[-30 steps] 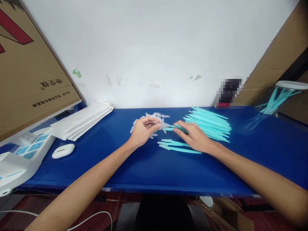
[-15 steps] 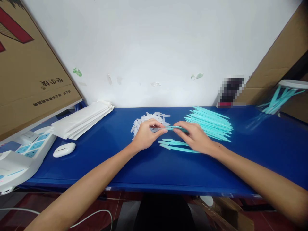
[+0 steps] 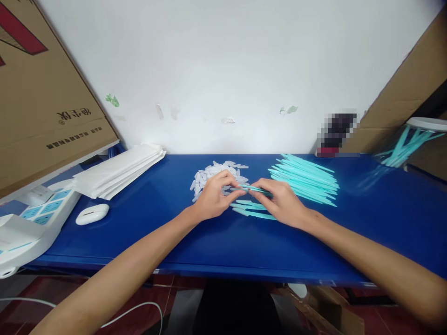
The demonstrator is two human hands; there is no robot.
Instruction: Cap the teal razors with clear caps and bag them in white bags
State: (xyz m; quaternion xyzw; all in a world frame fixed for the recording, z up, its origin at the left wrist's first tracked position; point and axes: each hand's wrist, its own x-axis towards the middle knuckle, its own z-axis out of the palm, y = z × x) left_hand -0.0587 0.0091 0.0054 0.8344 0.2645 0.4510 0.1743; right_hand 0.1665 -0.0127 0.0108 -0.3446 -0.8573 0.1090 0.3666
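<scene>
Over the blue table (image 3: 209, 242) my two hands meet, fingertips almost touching. My right hand (image 3: 284, 202) is closed on a turquoise eyebrow razor (image 3: 257, 189), its tip pointing left. Between thumb and forefinger my left hand (image 3: 214, 197) pinches a small translucent blade cap (image 3: 236, 189) at the razor's tip; whether the cap is on the blade cannot be made out. Behind my left hand spreads a heap of translucent caps (image 3: 202, 179). A pile of turquoise razors (image 3: 303, 179) lies beyond my right hand. A few razors (image 3: 253, 214) lie below the hands, partly covered by my right hand.
At left are a stack of white packets (image 3: 118, 172), a white earphone case (image 3: 92, 214) and a power strip (image 3: 52, 218), beside a large cardboard box (image 3: 52, 93). At far right stands a clear jar (image 3: 401, 146) holding turquoise razors. A white wall (image 3: 223, 70) closes off the back.
My hands have drawn slightly closer together, and my left fingertips have shifted right along the razor's tip. The piles look the same.
</scene>
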